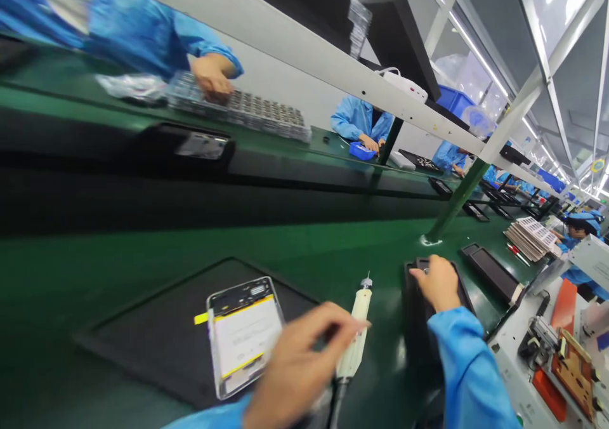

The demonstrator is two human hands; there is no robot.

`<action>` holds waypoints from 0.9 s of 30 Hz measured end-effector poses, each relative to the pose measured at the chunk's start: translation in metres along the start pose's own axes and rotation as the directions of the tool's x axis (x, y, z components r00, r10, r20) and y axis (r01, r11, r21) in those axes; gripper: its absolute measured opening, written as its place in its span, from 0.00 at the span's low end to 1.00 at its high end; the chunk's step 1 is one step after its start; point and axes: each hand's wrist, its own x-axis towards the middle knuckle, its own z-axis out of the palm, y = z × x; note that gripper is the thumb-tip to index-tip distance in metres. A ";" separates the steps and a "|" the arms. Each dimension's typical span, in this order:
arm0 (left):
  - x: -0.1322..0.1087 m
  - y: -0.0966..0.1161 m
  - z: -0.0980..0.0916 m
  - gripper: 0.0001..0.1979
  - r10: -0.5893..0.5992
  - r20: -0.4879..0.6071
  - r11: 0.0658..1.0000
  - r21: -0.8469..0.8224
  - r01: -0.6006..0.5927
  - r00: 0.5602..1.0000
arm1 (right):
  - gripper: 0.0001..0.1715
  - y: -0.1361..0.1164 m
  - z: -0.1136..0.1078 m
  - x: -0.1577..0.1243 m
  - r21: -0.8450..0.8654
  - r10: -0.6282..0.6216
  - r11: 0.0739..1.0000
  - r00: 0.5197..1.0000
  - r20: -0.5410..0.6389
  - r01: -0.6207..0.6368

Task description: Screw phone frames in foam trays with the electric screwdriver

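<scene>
My left hand (304, 359), slightly blurred, has its thumb and fingertips pinched together in front of a cream electric screwdriver (358, 327); anything between the tips is too small to make out. The screwdriver lies with its bit pointing away from me. Left of that hand, an opened phone (247, 334) with a white battery and a yellow tab rests on a black mat (157, 334). My right hand (440, 283) is at the far end of a long black tray (419, 346), its fingers curled down and partly hidden; what they grip does not show.
A second black tray (490, 273) lies to the right, near stacked sheets (531, 238) and pens. A machine (561, 353) stands at the lower right. A green post (459, 200) rises from the bench. Across the conveyor, a co-worker's hand (212, 77) touches a parts tray (266, 112).
</scene>
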 end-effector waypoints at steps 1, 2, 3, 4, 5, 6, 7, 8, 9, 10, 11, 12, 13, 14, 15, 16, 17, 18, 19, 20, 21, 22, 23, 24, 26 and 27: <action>-0.009 0.003 0.021 0.16 0.125 0.148 0.992 -0.047 -0.119 0.981 | 0.25 0.023 -0.003 0.016 -0.004 0.067 0.998 0.998 0.009 -0.067; -0.017 0.005 0.043 0.13 0.256 0.257 0.967 -0.067 -0.247 0.932 | 0.28 0.042 -0.002 0.030 0.000 0.107 0.994 0.994 0.035 -0.108; -0.024 0.004 0.064 0.09 0.368 0.369 0.927 -0.068 -0.370 0.853 | 0.31 0.057 0.002 0.041 0.010 0.131 0.991 0.989 0.069 -0.132; -0.029 0.002 0.084 0.05 0.432 0.451 0.887 -0.054 -0.459 0.781 | 0.32 0.068 0.009 0.049 0.026 0.145 0.989 0.984 0.105 -0.149; -0.032 -0.001 0.102 0.03 0.470 0.519 0.849 -0.042 -0.527 0.714 | 0.33 0.075 0.017 0.056 0.046 0.151 0.986 0.979 0.138 -0.158; -0.034 -0.006 0.117 0.04 0.482 0.570 0.821 -0.030 -0.570 0.665 | 0.33 0.080 0.026 0.061 0.068 0.151 0.984 0.974 0.166 -0.165; -0.035 -0.011 0.129 0.06 0.482 0.605 0.805 -0.021 -0.593 0.634 | 0.33 0.082 0.034 0.065 0.091 0.150 0.981 0.971 0.187 -0.169; -0.034 -0.016 0.138 0.07 0.476 0.630 0.797 -0.015 -0.604 0.613 | 0.33 0.084 0.041 0.068 0.113 0.145 0.979 0.968 0.205 -0.171; -0.033 -0.021 0.144 0.08 0.466 0.646 0.796 -0.008 -0.605 0.605 | 0.33 0.086 0.047 0.070 0.135 0.135 0.977 0.967 0.218 -0.167; -0.032 -0.025 0.149 0.09 0.454 0.654 0.799 0.002 -0.601 0.605 | 0.34 0.087 0.051 0.071 0.157 0.119 0.975 0.967 0.224 -0.156; -0.031 -0.029 0.152 0.09 0.442 0.661 0.801 0.014 -0.599 0.606 | 0.35 0.089 0.054 0.072 0.178 0.096 0.975 0.971 0.220 -0.137; -0.031 -0.031 0.154 0.09 0.431 0.667 0.801 0.026 -0.598 0.607 | 0.38 0.090 0.055 0.073 0.199 0.069 0.974 0.976 0.209 -0.111; -0.031 -0.033 0.156 0.10 0.423 0.672 0.800 0.038 -0.599 0.608 | 0.40 0.090 0.056 0.074 0.219 0.039 0.972 0.980 0.193 -0.082; -0.032 -0.034 0.157 0.10 0.419 0.675 0.797 0.047 -0.602 0.607 | 0.43 0.090 0.057 0.074 0.237 0.012 0.970 0.984 0.177 -0.054; -0.033 -0.035 0.157 0.11 0.421 0.677 0.791 0.051 -0.609 0.604 | 0.43 0.090 0.057 0.075 0.253 -0.011 0.967 0.987 0.162 -0.030; -0.034 -0.036 0.158 0.11 0.426 0.676 0.784 0.055 -0.618 0.601 | 0.42 0.089 0.057 0.075 0.267 -0.029 0.964 0.988 0.154 -0.013; -0.035 -0.037 0.157 0.11 0.432 0.671 0.777 0.063 -0.627 0.603 | 0.38 0.087 0.057 0.074 0.280 -0.039 0.960 0.988 0.148 -0.004; -0.037 -0.037 0.157 0.10 0.438 0.659 0.768 0.079 -0.635 0.612 | 0.34 0.084 0.057 0.073 0.293 -0.038 0.956 0.989 0.142 -0.005; -0.038 -0.037 0.157 0.10 0.445 0.643 0.758 0.099 -0.644 0.623 | 0.31 0.082 0.056 0.070 0.308 -0.026 0.951 0.991 0.132 -0.016; -0.040 -0.038 0.156 0.09 0.455 0.623 0.746 0.123 -0.655 0.636 | 0.29 0.080 0.055 0.067 0.325 -0.004 0.945 0.993 0.115 -0.034; -0.040 -0.039 0.155 0.08 0.478 0.596 0.729 0.142 -0.670 0.646 | 0.29 0.079 0.053 0.063 0.345 0.026 0.937 0.996 0.090 -0.056; -0.040 -0.040 0.155 0.06 0.509 0.567 0.707 0.153 -0.691 0.647 | 0.30 0.079 0.050 0.060 0.367 0.060 0.927 0.997 0.057 -0.077; -0.039 -0.042 0.155 0.05 0.548 0.539 0.682 0.156 -0.715 0.640 | 0.32 0.082 0.046 0.057 0.391 0.092 0.916 0.996 0.013 -0.090; -0.037 -0.043 0.155 0.05 0.589 0.510 0.655 0.153 -0.740 0.627 | 0.33 0.089 0.040 0.054 0.414 0.123 0.905 0.992 -0.036 -0.097; -0.033 -0.045 0.155 0.08 0.652 0.455 0.616 0.147 -0.774 0.606 | 0.33 0.112 0.021 0.044 0.446 0.187 0.889 0.970 -0.153 -0.101; -0.032 -0.044 0.155 0.09 0.668 0.434 0.608 0.150 -0.780 0.605 | 0.32 0.130 0.007 0.035 0.452 0.228 0.885 0.949 -0.216 -0.110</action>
